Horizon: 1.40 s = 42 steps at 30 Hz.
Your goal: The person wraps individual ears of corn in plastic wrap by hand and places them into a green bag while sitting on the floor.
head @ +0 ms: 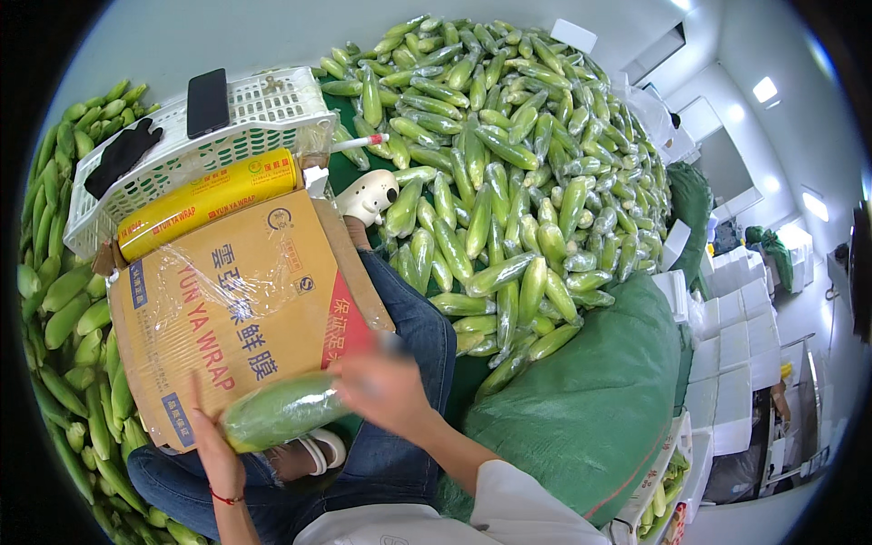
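An ear of corn in its green husk (283,412), shiny with cling film, lies across the near edge of a cardboard box (204,313). My left hand (216,446) holds its left end, the thumb along the side. At the other end, the fingers of my right hand (381,392) are closed on the tip; motion blurs them, so the exact grip on the film is unclear. A yellow roll of cling film (211,197) sits along the far side of the box, which bears printed writing.
Film-wrapped corn (504,150) is heaped ahead and to the right. Unwrapped ears (68,320) pile up on the left. Behind the roll stands a white plastic crate (266,109) with a phone (208,102) and a black glove (122,157). A full green sack (579,402) lies at right.
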Each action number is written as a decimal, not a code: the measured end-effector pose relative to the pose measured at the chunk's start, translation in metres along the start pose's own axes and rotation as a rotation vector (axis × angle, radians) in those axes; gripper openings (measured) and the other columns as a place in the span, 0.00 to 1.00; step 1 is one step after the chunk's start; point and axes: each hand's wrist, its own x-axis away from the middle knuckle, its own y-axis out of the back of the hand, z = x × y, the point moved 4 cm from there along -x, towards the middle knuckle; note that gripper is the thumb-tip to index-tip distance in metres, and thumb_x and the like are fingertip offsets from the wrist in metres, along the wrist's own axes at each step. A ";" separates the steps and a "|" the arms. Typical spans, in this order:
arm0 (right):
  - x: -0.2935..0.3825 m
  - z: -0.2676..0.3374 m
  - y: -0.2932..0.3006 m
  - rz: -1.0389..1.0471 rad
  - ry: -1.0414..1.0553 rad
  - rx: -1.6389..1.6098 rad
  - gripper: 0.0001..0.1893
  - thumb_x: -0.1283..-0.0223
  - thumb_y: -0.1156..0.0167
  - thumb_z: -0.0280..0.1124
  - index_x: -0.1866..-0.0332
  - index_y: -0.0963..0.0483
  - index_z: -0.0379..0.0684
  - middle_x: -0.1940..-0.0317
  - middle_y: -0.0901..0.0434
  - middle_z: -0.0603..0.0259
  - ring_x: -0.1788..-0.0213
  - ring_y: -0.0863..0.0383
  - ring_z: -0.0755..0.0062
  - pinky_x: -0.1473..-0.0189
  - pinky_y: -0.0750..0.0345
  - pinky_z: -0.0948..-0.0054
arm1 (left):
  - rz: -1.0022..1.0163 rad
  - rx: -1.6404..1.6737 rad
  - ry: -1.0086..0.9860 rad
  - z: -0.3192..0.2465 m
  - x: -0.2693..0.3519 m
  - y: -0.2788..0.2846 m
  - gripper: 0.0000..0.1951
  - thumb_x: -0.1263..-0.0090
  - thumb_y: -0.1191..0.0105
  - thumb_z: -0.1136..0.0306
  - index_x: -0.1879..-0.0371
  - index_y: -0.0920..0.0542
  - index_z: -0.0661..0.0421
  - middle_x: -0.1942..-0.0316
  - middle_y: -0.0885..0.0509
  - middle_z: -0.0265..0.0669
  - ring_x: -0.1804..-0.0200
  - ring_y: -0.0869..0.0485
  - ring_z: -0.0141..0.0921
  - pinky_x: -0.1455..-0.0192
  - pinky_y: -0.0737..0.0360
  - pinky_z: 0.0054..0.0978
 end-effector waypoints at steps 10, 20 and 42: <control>0.068 -0.075 -0.046 -0.588 -0.608 -1.424 0.28 0.31 0.49 0.50 0.35 0.37 0.43 0.45 0.24 0.53 0.40 0.25 0.60 0.40 0.25 0.57 | 0.636 -0.780 -0.569 0.004 0.030 -0.117 0.31 0.39 0.40 0.66 0.35 0.32 0.61 0.55 0.17 0.54 0.58 0.16 0.47 0.57 0.19 0.37; -0.017 -0.146 0.248 -0.848 -0.055 -1.447 0.33 0.36 0.45 0.57 0.38 0.34 0.38 0.38 0.29 0.45 0.37 0.28 0.49 0.33 0.29 0.58 | 0.757 -1.423 -0.998 0.001 -0.003 -0.107 0.18 0.39 0.41 0.62 0.50 0.20 0.51 0.66 0.20 0.32 0.65 0.18 0.30 0.65 0.20 0.29; 0.012 0.056 -0.146 0.461 0.442 0.523 0.08 0.45 0.37 0.37 0.73 0.25 0.46 0.75 0.21 0.62 0.68 0.19 0.63 0.62 0.24 0.66 | 1.010 -1.295 -0.452 0.024 -0.009 -0.048 0.12 0.37 0.51 0.64 0.60 0.20 0.57 0.60 0.19 0.40 0.53 0.19 0.37 0.47 0.25 0.36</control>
